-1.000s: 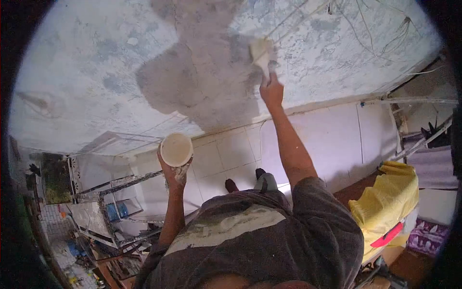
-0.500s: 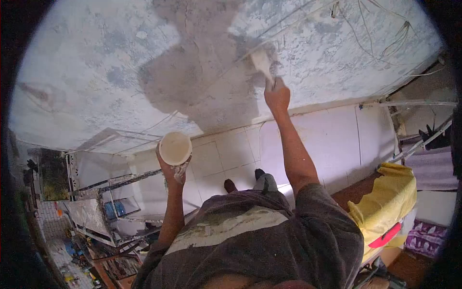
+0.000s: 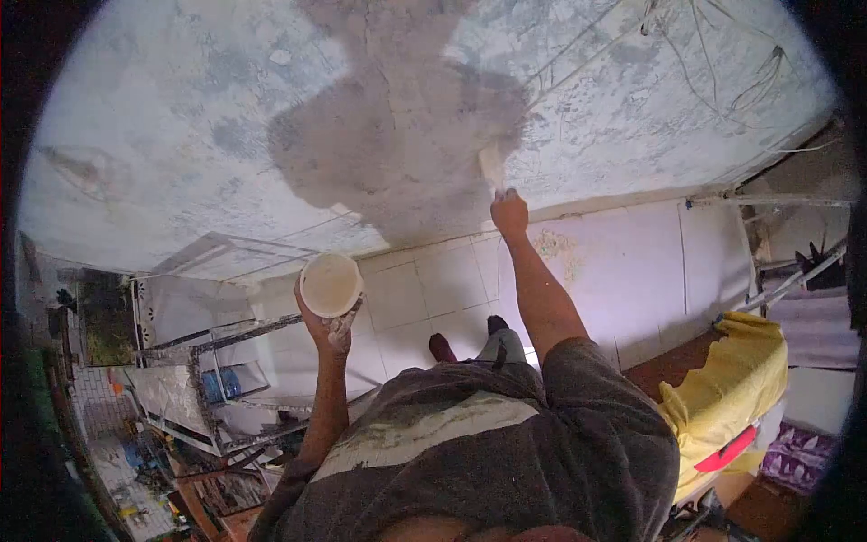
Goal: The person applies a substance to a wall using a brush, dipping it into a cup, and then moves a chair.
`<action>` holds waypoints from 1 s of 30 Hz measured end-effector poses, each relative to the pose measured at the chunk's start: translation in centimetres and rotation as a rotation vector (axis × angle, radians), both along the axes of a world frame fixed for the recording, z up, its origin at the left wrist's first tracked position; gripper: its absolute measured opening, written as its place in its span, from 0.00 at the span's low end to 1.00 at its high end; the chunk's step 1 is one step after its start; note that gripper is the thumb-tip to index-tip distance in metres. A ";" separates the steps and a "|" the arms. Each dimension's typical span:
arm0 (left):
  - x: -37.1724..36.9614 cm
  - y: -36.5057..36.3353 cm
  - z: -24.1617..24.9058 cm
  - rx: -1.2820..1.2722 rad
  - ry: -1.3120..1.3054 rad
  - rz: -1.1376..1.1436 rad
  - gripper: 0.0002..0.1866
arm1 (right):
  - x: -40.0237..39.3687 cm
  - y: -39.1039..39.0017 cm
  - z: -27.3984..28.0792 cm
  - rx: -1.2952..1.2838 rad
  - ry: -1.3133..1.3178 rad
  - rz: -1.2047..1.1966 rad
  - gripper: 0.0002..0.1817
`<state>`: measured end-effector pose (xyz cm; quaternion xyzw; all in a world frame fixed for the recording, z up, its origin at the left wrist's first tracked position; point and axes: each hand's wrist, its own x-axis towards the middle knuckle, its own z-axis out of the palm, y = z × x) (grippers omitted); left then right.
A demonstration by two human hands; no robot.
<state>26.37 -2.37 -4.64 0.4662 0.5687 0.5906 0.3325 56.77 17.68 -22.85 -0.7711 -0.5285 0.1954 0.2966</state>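
Observation:
My left hand (image 3: pixel 327 330), with white smears on its fingers, is wrapped round a round white tub (image 3: pixel 331 285) whose open top faces me. A pale coating lines the inside of the tub. In my right hand (image 3: pixel 509 213) is a wide, pale paintbrush (image 3: pixel 491 169), gripped by its handle. Its head lies against the patchy white-and-grey wall (image 3: pixel 217 108), low down at the edge of my shadow. The right arm is stretched forward, just above the wall's bottom edge.
A paint-spattered metal frame (image 3: pixel 200 397) stands at the left, with a blue container (image 3: pixel 219 386) behind it. Yellow cloth (image 3: pixel 727 370) covers something at the right. Loose wires (image 3: pixel 709 63) hang on the upper right wall. Pale tiles (image 3: pixel 397 294) lie underfoot.
My right hand has drawn the paintbrush down the wall, closer to its bottom edge. The left hand still holds the tub in nearly the same place. The view has shifted slightly.

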 end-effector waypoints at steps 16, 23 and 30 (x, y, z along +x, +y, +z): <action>0.1 0.6 0.0 -0.056 0.092 -0.008 0.49 | 3.2 0.0 21.6 0.603 0.149 -0.165 0.16; 1.6 1.0 0.4 -0.075 -0.037 -0.019 0.50 | 2.8 4.2 6.9 0.494 0.080 -0.088 0.13; 2.1 1.6 1.0 -0.112 -0.016 -0.005 0.51 | 4.9 0.1 -6.7 -0.175 -0.090 0.108 0.18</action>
